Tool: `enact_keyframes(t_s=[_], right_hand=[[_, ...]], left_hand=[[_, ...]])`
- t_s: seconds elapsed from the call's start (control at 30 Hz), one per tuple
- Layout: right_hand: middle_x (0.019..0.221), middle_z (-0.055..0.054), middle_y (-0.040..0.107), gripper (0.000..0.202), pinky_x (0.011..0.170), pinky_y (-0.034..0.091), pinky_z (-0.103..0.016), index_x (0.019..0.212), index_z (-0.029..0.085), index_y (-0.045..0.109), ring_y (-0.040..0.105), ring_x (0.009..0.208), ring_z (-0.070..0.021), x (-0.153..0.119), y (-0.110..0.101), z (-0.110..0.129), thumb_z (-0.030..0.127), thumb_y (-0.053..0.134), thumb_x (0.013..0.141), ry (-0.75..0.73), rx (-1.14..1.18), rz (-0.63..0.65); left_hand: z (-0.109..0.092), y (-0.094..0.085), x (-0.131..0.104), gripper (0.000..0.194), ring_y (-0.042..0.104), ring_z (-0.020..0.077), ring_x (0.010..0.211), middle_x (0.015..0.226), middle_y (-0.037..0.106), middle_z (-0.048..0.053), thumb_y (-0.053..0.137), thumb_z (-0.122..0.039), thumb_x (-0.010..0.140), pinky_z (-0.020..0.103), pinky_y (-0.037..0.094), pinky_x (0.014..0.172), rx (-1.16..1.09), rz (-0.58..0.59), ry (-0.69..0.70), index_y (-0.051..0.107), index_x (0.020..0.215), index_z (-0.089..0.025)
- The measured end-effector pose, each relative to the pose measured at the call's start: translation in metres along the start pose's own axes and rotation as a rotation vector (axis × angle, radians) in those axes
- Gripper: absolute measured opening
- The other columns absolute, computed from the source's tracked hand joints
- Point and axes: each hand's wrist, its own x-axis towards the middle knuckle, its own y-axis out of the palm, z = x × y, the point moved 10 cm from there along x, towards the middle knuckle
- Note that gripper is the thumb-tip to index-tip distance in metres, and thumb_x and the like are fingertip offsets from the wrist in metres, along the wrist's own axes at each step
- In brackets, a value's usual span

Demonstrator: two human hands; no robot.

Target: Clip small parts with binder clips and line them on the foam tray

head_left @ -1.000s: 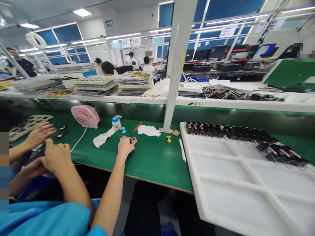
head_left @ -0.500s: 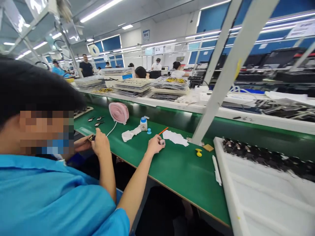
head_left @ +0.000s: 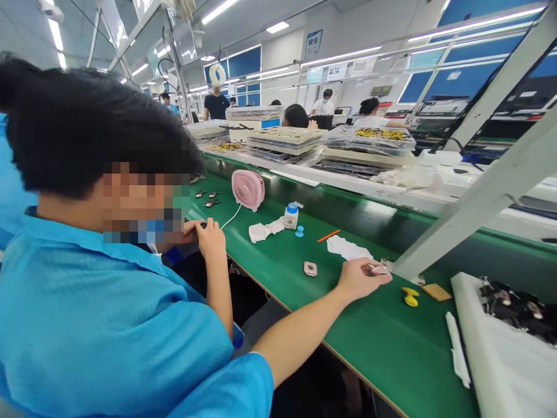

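My left hand (head_left: 360, 278) reaches from the lower left over the green bench (head_left: 278, 278). Its fingers are bent together at the near corner of a white cloth (head_left: 347, 248); a pale, shiny bit shows at the fingertips, too blurred to name. Behind this hand a small square pink device (head_left: 310, 268), like a watch case with a dark round centre, lies on the bench. An orange stick (head_left: 328, 235) rests by the cloth. To the right of my hand are a yellow double-ended suction cup (head_left: 409, 296) and a tan sponge (head_left: 436, 292). My right hand is out of view.
A co-worker in blue sits close on the left, a small dark part between their hands (head_left: 212, 239). A pink fan (head_left: 248, 190), a blue-capped bottle (head_left: 291, 216) and a crumpled cloth (head_left: 260, 232) stand farther back. A white foam tray (head_left: 487, 348) and a slanted post (head_left: 474, 203) bound the right.
My left hand has let go of the pink device, which now lies on the bench, and has moved right towards the post. The camera has turned left.
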Motion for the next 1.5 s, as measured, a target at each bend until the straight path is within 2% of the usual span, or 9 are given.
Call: enact_keyframes(t_s=[0.13,0.27,0.43,0.67,0.83,1.07,1.2,1.37,1.5], right_hand=[[0.118,-0.018,0.063,0.043,0.083,0.045,-0.037,0.139,0.015,0.062,0.054,0.107,-0.0250,0.001,-0.009,0.004,0.017,0.037,0.105,0.043,0.023,-0.068],[0.112,-0.020,0.068,0.040,0.090,0.042,-0.039,0.128,0.021,0.072,0.058,0.111,-0.0241,0.002,-0.018,0.011,0.015,0.047,0.098,0.075,0.069,-0.130],[0.112,-0.018,0.069,0.031,0.086,0.046,-0.038,0.119,0.013,0.072,0.060,0.106,-0.0260,0.005,-0.014,0.000,0.014,0.046,0.102,0.174,0.141,-0.051],[0.112,-0.013,0.068,0.022,0.087,0.047,-0.036,0.112,0.017,0.070,0.061,0.104,-0.0253,0.006,-0.010,-0.007,0.022,0.050,0.106,0.200,0.224,-0.025],[0.111,-0.014,0.066,0.022,0.086,0.047,-0.035,0.113,0.015,0.070,0.060,0.105,-0.0256,0.006,-0.013,-0.004,0.017,0.050,0.104,0.195,0.165,-0.008],[0.107,-0.021,0.065,0.031,0.086,0.048,-0.037,0.123,0.001,0.067,0.056,0.102,-0.0294,0.005,-0.016,0.015,0.010,0.046,0.102,0.132,-0.019,-0.072],[0.108,-0.019,0.065,0.032,0.087,0.048,-0.036,0.123,0.006,0.068,0.057,0.102,-0.0279,0.003,-0.006,0.009,0.010,0.044,0.103,0.177,0.024,-0.086],[0.125,-0.018,0.063,0.033,0.095,0.046,-0.036,0.130,0.018,0.067,0.056,0.114,-0.0256,-0.001,0.009,-0.008,0.018,0.044,0.106,0.318,0.208,-0.072],[0.131,-0.015,0.062,0.036,0.099,0.045,-0.035,0.138,0.022,0.063,0.055,0.119,-0.0243,-0.001,0.015,-0.010,0.024,0.044,0.107,0.337,0.279,-0.102]], left_hand=[[0.012,0.007,-0.008,0.027,0.058,0.0128,0.068,0.076,0.068,-0.001,0.084,-0.020,0.065,0.030,0.053,0.079,0.140,0.060,0.003,0.079,0.091,-0.018],[0.013,0.001,-0.008,0.030,0.059,0.0135,0.069,0.079,0.070,0.000,0.085,-0.023,0.066,0.029,0.053,0.079,0.186,0.052,-0.015,0.080,0.095,-0.019],[0.009,0.003,-0.009,0.031,0.060,0.0140,0.070,0.079,0.070,0.001,0.083,-0.019,0.067,0.028,0.053,0.079,0.203,0.067,-0.009,0.080,0.098,-0.018],[0.005,0.001,-0.011,0.027,0.061,0.0143,0.071,0.078,0.071,0.000,0.085,-0.018,0.065,0.028,0.053,0.083,0.205,0.058,-0.015,0.080,0.092,-0.019],[0.012,0.000,-0.008,0.030,0.063,0.0149,0.071,0.077,0.071,-0.001,0.088,-0.022,0.062,0.029,0.055,0.084,0.195,0.055,-0.017,0.081,0.091,-0.021],[0.013,0.001,-0.007,0.031,0.065,0.0159,0.076,0.084,0.074,0.001,0.087,-0.030,0.066,0.029,0.055,0.084,0.242,0.073,-0.004,0.082,0.095,-0.022],[0.011,0.000,-0.008,0.030,0.063,0.0150,0.074,0.082,0.073,0.000,0.087,-0.028,0.065,0.028,0.054,0.082,0.249,0.070,-0.002,0.082,0.094,-0.022],[0.005,0.000,-0.010,0.028,0.060,0.0140,0.070,0.077,0.070,-0.001,0.086,-0.025,0.065,0.027,0.052,0.078,0.246,0.062,0.016,0.081,0.092,-0.020],[0.004,0.001,-0.010,0.027,0.057,0.0132,0.068,0.076,0.068,-0.001,0.083,-0.025,0.067,0.027,0.050,0.075,0.267,0.066,0.033,0.080,0.094,-0.019]])
